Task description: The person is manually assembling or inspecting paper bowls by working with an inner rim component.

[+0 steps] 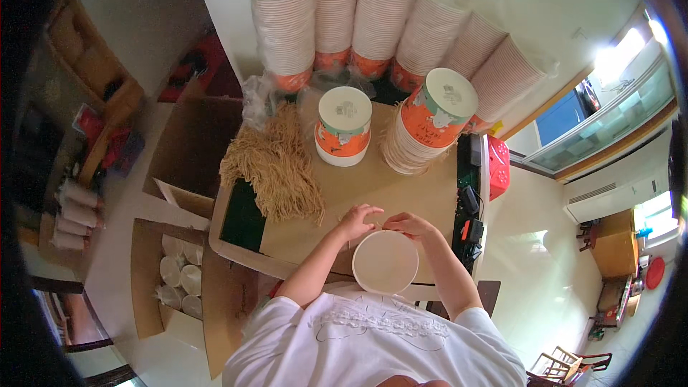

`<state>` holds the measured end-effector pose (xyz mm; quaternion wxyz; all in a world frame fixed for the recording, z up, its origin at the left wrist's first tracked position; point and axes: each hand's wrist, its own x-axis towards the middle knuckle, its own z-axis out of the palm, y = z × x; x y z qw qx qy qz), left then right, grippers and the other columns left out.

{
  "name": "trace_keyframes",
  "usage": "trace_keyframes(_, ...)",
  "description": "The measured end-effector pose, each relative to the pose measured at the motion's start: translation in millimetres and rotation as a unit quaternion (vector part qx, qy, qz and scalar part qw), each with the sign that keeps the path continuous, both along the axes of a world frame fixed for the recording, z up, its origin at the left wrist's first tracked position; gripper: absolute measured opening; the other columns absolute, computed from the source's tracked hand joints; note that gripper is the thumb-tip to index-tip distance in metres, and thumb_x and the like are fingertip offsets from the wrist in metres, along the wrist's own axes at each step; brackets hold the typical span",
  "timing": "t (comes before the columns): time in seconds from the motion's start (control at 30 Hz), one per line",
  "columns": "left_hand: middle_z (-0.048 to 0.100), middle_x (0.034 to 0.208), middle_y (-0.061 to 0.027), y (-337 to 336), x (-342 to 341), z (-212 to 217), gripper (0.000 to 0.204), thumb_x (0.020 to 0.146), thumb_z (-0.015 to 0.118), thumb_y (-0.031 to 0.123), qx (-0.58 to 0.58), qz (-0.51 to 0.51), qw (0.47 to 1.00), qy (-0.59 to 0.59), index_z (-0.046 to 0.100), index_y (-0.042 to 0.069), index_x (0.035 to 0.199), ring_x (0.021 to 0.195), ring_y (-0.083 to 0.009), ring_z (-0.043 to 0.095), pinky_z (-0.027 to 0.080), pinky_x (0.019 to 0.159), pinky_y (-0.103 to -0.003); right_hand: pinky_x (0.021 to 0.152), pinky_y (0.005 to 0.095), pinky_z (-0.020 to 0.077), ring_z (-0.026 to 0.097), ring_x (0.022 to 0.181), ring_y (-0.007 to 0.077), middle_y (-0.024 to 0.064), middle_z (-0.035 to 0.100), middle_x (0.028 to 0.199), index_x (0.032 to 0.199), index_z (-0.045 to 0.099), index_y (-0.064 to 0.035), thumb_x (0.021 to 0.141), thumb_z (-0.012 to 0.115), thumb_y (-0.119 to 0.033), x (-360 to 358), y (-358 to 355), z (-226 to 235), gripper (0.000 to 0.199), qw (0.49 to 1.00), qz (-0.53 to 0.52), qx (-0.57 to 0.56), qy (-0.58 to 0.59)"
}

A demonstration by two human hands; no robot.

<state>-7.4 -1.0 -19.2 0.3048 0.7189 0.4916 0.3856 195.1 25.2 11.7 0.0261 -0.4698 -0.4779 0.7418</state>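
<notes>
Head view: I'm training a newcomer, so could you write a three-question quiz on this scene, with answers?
1. True or false: the pale round bucket is nearer the white shirt than the tan cord bundle is.

2. Which hand is nearer the tan cord bundle?

3. The green-and-orange paper bucket closest to the tan cord bundle stands:
A. left of it
B. right of it
C. on the floor

Key:
1. True
2. The left hand
3. B
</notes>
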Motion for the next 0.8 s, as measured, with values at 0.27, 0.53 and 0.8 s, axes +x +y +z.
trace_keyframes(0.27, 0.065, 0.072, -0.0091, -4.0, 9.4, -5.0, 0.008, 0.074, 0.065, 0.01, -0.208, -0.046, 0.969, -0.127, 0.066, 0.006, 0.081, 0.066, -0.0162, 0.063, 0.05, 0.061, -0.027, 0.045, 0.0163, 0.0356, 0.05, 0.057, 0.0032, -0.0013, 0.06, 0.073, 0.09, 0.066, -0.0045, 0.084, 0.058, -0.025, -3.7, -3.0, 4.5, 0.023, 0.997, -0.068, -0.018, -0.017)
trace_keyframes(0.53, 0.065, 0.073, -0.0092, -6.4, 11.5, -2.1, 0.007, 0.073, 0.064, 0.01, -0.214, -0.032, 0.971, -0.099, 0.066, 0.006, 0.079, 0.068, -0.0171, 0.063, 0.05, 0.061, -0.029, 0.044, 0.0194, 0.0322, 0.045, 0.053, 0.0035, -0.0035, 0.055, 0.063, 0.08, 0.066, -0.0068, 0.082, 0.06, -0.024, -9.3, 0.5, 14.3, 0.019, 0.998, -0.003, 0.022, -0.051)
trace_keyframes(0.8, 0.062, 0.073, -0.0086, -5.0, 8.6, 6.0, 0.007, 0.069, 0.066, 0.015, -0.126, -0.048, 0.99, -0.027, 0.065, 0.008, 0.072, 0.07, -0.0213, 0.061, 0.048, 0.062, -0.032, 0.052, 0.0216, 0.0359, 0.046, 0.059, 0.0056, -0.0043, 0.055, 0.064, 0.076, 0.066, -0.0081, 0.078, 0.059, -0.02, -6.2, 12.2, 22.2, 0.014, 0.984, 0.148, 0.074, -0.058)
